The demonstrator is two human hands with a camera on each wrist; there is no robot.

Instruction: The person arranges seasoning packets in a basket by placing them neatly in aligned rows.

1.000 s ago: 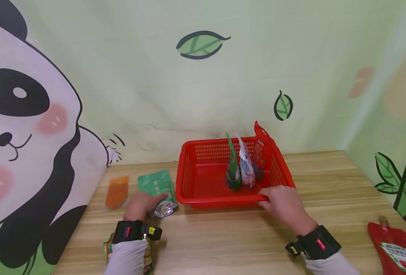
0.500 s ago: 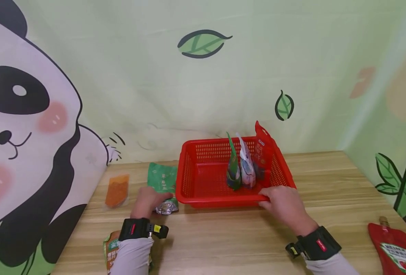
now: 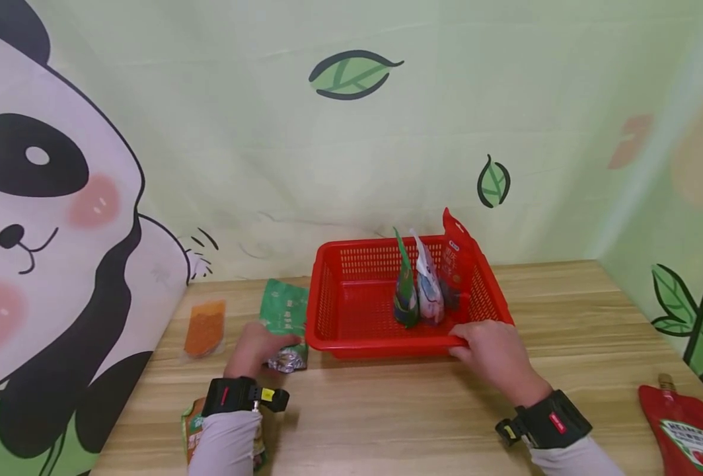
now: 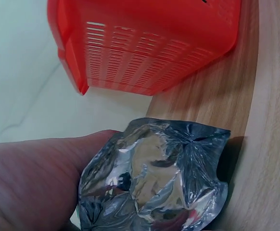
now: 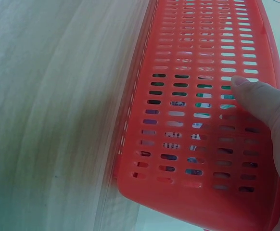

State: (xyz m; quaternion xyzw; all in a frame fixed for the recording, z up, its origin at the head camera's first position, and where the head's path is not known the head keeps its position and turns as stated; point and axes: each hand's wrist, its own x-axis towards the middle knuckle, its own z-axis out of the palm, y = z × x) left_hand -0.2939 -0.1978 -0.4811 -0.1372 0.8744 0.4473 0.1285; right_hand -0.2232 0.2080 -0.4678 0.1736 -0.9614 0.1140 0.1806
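Observation:
My left hand (image 3: 257,346) grips a green stand-up pouch (image 3: 285,308), thumb across its front. The pouch stands close beside the left end of a red plastic basket (image 3: 360,346). Its crinkled silver foil bottom (image 4: 152,175) faces the camera in the left wrist view; the fingers behind it are mostly hidden. My right hand (image 3: 493,354) holds the basket's front rim near the right corner, thumb pressed on the slotted outer wall (image 5: 205,144). Inside the basket's right half stand a green packet (image 3: 406,294), a whitish packet (image 3: 427,284) and a red packet (image 3: 457,264).
A flat clear packet of orange contents (image 3: 205,328) lies on the wooden table (image 3: 375,416) at the left. Another printed pouch (image 3: 193,426) is partly under the left forearm. A red ketchup pouch (image 3: 684,423) lies at the right edge. A printed cloth wall stands behind.
The green pouch has swung from lying tilted to a straighter stance and shifted right towards the basket, with my left hand following. My right hand and the basket have stayed put.

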